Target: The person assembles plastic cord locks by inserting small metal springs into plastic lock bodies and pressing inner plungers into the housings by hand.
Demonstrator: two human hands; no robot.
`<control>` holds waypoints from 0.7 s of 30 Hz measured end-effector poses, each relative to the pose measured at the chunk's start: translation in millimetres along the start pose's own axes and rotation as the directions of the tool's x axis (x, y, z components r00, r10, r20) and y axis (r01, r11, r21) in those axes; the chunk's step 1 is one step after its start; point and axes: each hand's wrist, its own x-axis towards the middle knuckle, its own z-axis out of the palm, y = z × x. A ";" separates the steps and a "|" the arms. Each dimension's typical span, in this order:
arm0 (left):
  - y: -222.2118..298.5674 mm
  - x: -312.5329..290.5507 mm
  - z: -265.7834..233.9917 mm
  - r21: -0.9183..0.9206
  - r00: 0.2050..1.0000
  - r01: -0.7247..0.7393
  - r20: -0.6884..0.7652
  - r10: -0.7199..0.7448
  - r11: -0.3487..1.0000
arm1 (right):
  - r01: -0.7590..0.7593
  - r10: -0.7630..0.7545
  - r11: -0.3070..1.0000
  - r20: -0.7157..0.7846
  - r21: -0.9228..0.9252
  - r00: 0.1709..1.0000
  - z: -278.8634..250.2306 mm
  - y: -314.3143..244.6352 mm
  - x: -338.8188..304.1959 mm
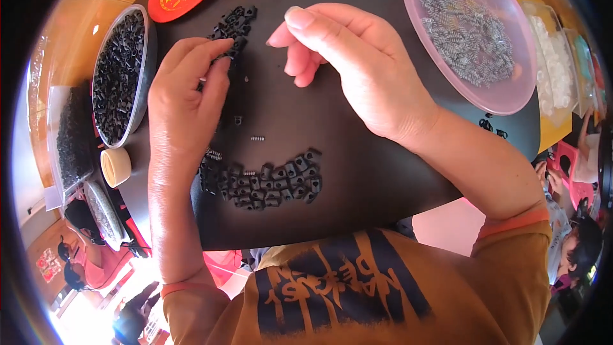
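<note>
My left hand [189, 81] is beside a loose pile of small black plastic parts [236, 23]. Its thumb and fingertips are drawn together; what lies between them is too small to name. To its right, my right hand [357, 57] hovers above the table with fingers curled and thumb over the forefinger, hiding anything in its grasp. Below the hands, black plastic pieces [271, 182] lie packed in a curved band. A small metal spring [257, 138] rests just above this band, and other springs lie on and beside it.
A pink bowl [408, 0] of springs stands at the far right, and a clear tub [151, 45] of black parts at the left. A red printed plate [156, 9] lies at the back left, a tape roll [115, 167] at the left edge. Several black bits [491, 126] sit near the right edge.
</note>
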 end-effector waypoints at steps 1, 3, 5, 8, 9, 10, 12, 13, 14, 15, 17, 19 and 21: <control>-2.2 -1.7 1.7 -0.005 1.000 0.005 -0.005 -0.005 1.000 | 0.015 -0.015 1.000 0.013 -0.023 1.000 0.5 -0.2 -1.5; -8.3 -2.2 7.1 0.135 0.995 -0.089 -0.033 0.094 0.987 | 0.014 -0.013 0.999 0.018 -0.048 1.000 0.7 0.2 -2.8; -8.3 -3.2 8.8 0.129 0.997 -0.065 -0.040 0.070 0.990 | 0.012 -0.011 0.997 0.021 -0.070 1.000 -0.5 0.1 -3.8; -5.4 -5.6 5.1 0.166 0.994 -0.104 0.000 0.106 0.981 | -0.011 0.012 1.000 0.024 -0.026 1.000 -2.0 -2.2 -3.2; -3.9 -7.2 4.2 0.203 0.992 -0.122 0.004 0.124 0.971 | -0.012 0.014 0.998 0.032 -0.065 0.999 -2.4 -3.4 -3.2; -3.3 -8.0 3.4 0.240 0.990 -0.140 0.009 0.142 0.960 | -0.013 0.017 0.995 0.040 -0.104 0.999 -2.7 -4.1 -2.8; -3.7 -7.9 1.7 0.246 0.991 -0.134 0.023 0.132 0.960 | -0.014 0.018 0.996 0.051 -0.092 0.999 -3.0 -4.1 -2.1; -4.2 -8.0 1.8 0.251 0.991 -0.131 0.033 0.127 0.959 | -0.009 0.014 0.996 0.061 -0.084 0.998 -3.2 -3.8 -2.1; -5.5 -8.2 2.2 0.250 0.991 -0.131 0.037 0.125 0.959 | -0.013 0.018 0.997 0.059 -0.082 0.998 -3.0 -3.2 -2.2; -6.7 -7.8 1.7 0.249 0.990 -0.142 0.040 0.136 0.958 | -0.016 0.020 0.997 0.056 -0.074 0.998 -2.4 -3.3 -1.8; -6.4 -8.2 2.3 0.247 0.988 -0.156 0.044 0.149 0.957 | -0.018 0.021 0.998 0.049 -0.066 0.999 -1.6 -3.0 -2.2; -5.8 -10.2 3.2 0.220 0.997 -0.081 0.020 0.078 0.972 | -0.007 0.012 0.995 0.055 -0.095 0.998 -1.1 -1.9 -2.3; -1.9 -7.3 6.0 0.192 0.997 -0.067 -0.010 0.070 0.979 | 0.005 0.001 0.993 0.049 -0.119 0.999 -0.7 -0.6 -2.8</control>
